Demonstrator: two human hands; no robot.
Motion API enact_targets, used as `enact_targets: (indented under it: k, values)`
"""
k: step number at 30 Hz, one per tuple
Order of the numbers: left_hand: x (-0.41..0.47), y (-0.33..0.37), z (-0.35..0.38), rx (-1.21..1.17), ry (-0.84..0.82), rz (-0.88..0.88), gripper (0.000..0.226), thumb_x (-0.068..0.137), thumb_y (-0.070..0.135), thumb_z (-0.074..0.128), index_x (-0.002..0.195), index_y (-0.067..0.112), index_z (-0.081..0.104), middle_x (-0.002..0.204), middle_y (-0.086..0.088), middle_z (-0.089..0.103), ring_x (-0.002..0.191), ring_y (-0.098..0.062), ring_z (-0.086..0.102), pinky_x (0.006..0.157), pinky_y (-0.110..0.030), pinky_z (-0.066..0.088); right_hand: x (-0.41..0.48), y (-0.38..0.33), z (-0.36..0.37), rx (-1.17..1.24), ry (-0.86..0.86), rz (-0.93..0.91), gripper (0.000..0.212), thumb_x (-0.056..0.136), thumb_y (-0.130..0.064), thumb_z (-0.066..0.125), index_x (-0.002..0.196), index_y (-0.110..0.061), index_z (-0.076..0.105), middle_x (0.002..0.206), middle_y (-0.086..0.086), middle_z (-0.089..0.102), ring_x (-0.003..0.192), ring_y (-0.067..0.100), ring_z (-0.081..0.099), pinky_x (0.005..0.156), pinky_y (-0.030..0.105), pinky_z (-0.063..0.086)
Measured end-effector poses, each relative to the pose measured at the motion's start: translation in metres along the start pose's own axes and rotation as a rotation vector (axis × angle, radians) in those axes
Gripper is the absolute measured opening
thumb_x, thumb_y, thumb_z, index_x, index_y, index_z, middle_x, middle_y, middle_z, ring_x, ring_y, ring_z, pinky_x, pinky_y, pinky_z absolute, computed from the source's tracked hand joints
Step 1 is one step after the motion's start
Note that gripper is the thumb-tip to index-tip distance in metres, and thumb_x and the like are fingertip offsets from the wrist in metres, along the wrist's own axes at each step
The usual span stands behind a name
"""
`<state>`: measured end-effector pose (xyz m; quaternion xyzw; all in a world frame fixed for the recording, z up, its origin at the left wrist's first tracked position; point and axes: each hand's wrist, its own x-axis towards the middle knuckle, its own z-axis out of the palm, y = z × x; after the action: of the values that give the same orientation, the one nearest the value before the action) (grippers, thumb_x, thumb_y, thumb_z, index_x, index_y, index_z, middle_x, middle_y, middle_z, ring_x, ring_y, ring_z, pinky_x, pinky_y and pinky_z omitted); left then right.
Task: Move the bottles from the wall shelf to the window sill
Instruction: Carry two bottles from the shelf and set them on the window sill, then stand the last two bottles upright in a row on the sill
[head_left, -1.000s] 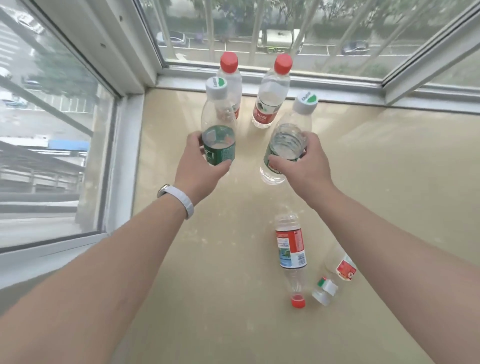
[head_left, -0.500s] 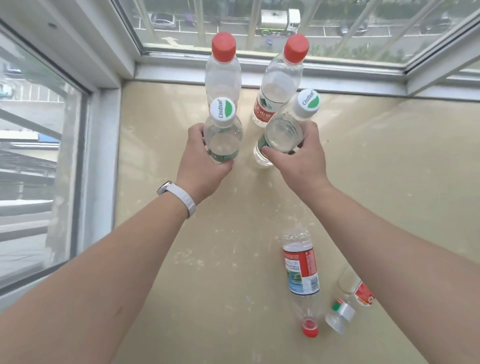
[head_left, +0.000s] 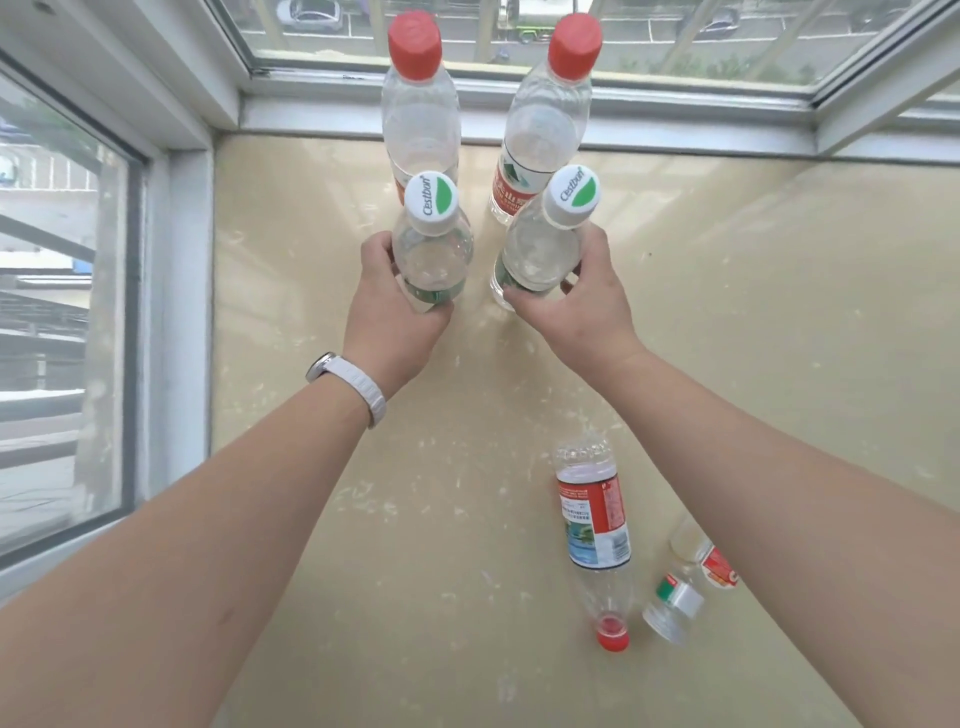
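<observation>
Here the left hand (head_left: 395, 322) is wrapping around a clear plastic bottle with a white-and-green cap (head_left: 432, 254), its fingers closing on the green label band, and the right hand (head_left: 576, 306) is gripping a second clear white-and-green-capped bottle (head_left: 543, 244) the same way. Both bottles are standing upright, the right one tilting slightly; whether their bases are touching the beige speckled window sill (head_left: 727, 338) cannot be told. Just beyond the left hand a clear bottle with a red cap (head_left: 420, 104) is standing near the window frame (head_left: 675, 124), and beyond the right hand another red-capped clear bottle with a red label (head_left: 550, 114) is standing beside it. Nearer than the right hand, under the right forearm, a clear bottle with a red-and-blue label (head_left: 595, 519) is lying on its side, red cap pointing toward the person. Just beside it a smaller clear bottle with a white cap (head_left: 685, 587) is lying partly hidden by the forearm. A white watch band (head_left: 363, 387) is circling the left wrist.
</observation>
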<state>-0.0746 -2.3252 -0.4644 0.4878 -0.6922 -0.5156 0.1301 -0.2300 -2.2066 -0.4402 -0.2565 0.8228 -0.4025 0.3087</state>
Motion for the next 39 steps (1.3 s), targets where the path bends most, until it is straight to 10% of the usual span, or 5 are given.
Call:
enact_targets:
  k: [6,13,21,33,39]
  values:
    - [-0.023,0.006,-0.012,0.076,-0.001,-0.029,0.09,0.079,0.018,0.078,0.15,0.02,0.024,0.15,0.004,0.036,0.133,-0.01,0.041,0.1,-0.021,0.034,-0.017,0.008,-0.017,-0.121,-0.067,0.037,0.073,0.08,-0.042,0.076,0.141,-0.025,0.04,0.143,-0.013,0.047,0.131,0.007,0.043,0.108,0.031,0.037]
    - [-0.086,-0.002,-0.022,0.258,0.008,-0.035,0.071,0.089,0.016,0.066,0.15,0.016,0.03,0.147,-0.004,0.035,0.135,-0.018,0.038,0.111,-0.033,0.033,-0.061,0.012,-0.052,-0.354,-0.077,0.008,0.059,0.095,-0.037,0.058,0.147,-0.016,0.04,0.151,0.0,0.043,0.138,0.017,0.037,0.109,0.028,0.029]
    - [-0.168,-0.003,-0.015,0.605,-0.218,0.36,0.049,0.089,0.033,0.052,0.129,0.007,0.06,0.135,-0.016,0.058,0.12,-0.033,0.053,0.103,-0.042,0.041,-0.131,0.032,-0.094,-0.707,-0.225,-0.14,0.057,0.095,-0.044,0.047,0.145,-0.016,0.045,0.153,0.006,0.04,0.141,0.025,0.034,0.115,0.041,0.028]
    - [-0.212,0.011,0.034,0.977,-0.577,0.7,0.052,0.089,0.042,0.043,0.136,0.019,0.049,0.14,-0.013,0.056,0.128,-0.036,0.053,0.104,-0.054,0.044,-0.215,0.095,-0.148,-0.933,-0.411,-0.241,0.059,0.087,-0.048,0.043,0.126,-0.009,0.063,0.136,0.015,0.059,0.124,0.037,0.055,0.104,0.051,0.043]
    - [-0.208,0.008,0.063,1.084,-0.677,0.879,0.059,0.077,0.031,0.079,0.131,0.015,0.061,0.139,-0.014,0.058,0.126,-0.035,0.056,0.103,-0.052,0.044,-0.23,0.131,-0.164,-1.002,-0.453,-0.279,0.054,0.088,-0.048,0.043,0.126,-0.015,0.064,0.136,0.011,0.058,0.127,0.033,0.053,0.108,0.05,0.04]
